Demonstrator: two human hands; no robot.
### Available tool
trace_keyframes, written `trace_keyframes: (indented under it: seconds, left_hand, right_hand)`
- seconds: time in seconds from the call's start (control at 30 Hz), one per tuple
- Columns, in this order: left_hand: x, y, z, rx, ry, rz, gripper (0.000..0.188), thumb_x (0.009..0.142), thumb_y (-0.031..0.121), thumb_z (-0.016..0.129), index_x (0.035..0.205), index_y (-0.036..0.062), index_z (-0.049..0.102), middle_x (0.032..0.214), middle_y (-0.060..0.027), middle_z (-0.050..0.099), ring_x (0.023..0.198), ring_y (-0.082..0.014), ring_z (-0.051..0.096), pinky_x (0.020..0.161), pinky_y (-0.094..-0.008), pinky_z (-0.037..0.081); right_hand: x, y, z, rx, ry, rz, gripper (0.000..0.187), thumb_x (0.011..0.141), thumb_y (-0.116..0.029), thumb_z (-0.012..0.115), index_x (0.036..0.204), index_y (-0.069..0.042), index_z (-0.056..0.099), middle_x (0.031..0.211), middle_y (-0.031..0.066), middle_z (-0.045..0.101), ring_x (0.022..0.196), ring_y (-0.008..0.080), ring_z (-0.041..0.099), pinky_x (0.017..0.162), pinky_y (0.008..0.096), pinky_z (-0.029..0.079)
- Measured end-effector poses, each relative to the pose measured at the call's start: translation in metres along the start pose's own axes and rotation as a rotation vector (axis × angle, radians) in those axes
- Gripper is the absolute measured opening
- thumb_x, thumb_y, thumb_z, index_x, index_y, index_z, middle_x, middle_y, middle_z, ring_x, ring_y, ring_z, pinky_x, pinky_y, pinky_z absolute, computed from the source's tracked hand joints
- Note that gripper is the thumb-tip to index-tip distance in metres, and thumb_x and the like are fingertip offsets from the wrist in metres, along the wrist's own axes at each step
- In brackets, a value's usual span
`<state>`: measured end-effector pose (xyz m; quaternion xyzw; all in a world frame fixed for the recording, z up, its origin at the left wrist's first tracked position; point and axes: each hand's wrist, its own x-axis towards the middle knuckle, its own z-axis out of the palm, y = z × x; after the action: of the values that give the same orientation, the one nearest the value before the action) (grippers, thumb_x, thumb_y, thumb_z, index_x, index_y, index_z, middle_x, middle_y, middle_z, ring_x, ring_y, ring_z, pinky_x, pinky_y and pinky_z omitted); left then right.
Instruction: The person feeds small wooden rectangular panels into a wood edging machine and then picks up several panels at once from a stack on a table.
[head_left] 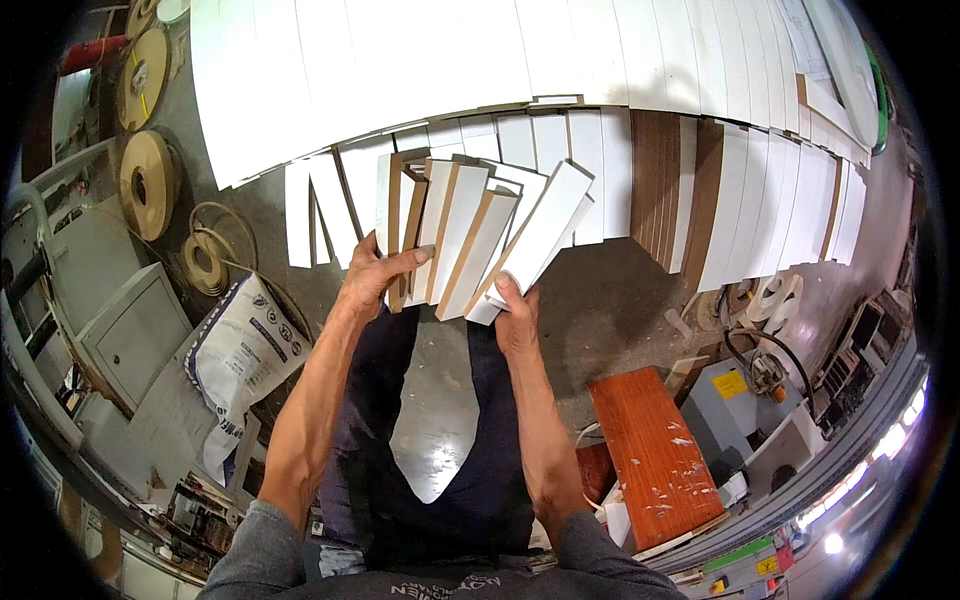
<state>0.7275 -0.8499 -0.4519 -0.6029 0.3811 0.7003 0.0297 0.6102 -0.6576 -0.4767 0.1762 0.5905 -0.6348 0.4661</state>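
Observation:
Between my two hands is a fanned bundle of white boards (462, 232), narrow strips with brown bare edges. My left hand (382, 272) grips the bundle's left side, its thumb lying across the front of the boards. On the right side, my right hand (518, 312) holds the lower end of the outermost strips, thumb on top. The fingers of both hands are mostly hidden behind the boards. Just beyond the bundle, a row of similar white strips (585, 150) stands below the edge of a wide layer of white panels (430, 50).
Rolls of tan edge banding (146, 185) stand at the left, near a white printed sack (250, 350) and a grey metal cabinet (135, 335). On the right are a worn reddish-brown wooden board (655, 450), a grey machine box (730, 400) and more rolls (775, 300).

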Motion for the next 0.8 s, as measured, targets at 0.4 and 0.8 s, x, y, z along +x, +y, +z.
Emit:
trace_keyframes:
  seconds: [0.4, 0.8]
  left_hand:
    - [0.01, 0.008, -0.023, -0.104, -0.127, -0.094, 0.094, 0.065, 0.033, 0.089, 0.132, -0.017, 0.045, 0.106, -0.0271, 0.065, 0.093, -0.0321, 0.072, 0.082, -0.0385, 0.062]
    - [-0.004, 0.019, -0.003, 0.097, -0.141, -0.045, 0.109, 0.057, 0.029, 0.095, 0.142, -0.0099, 0.04, 0.122, -0.0325, 0.061, 0.116, -0.041, 0.062, 0.109, -0.045, 0.044]
  right_hand:
    - [0.006, 0.004, -0.016, 0.092, -0.136, 0.153, 0.079, 0.076, -0.031, 0.084, 0.141, -0.005, 0.045, 0.123, 0.0102, 0.06, 0.115, 0.027, 0.06, 0.1, 0.044, 0.051]
    - [-0.003, 0.004, 0.015, 0.048, -0.138, 0.117, 0.078, 0.073, -0.037, 0.084, 0.135, -0.002, 0.053, 0.123, 0.0115, 0.062, 0.116, 0.0236, 0.059, 0.104, 0.04, 0.043]
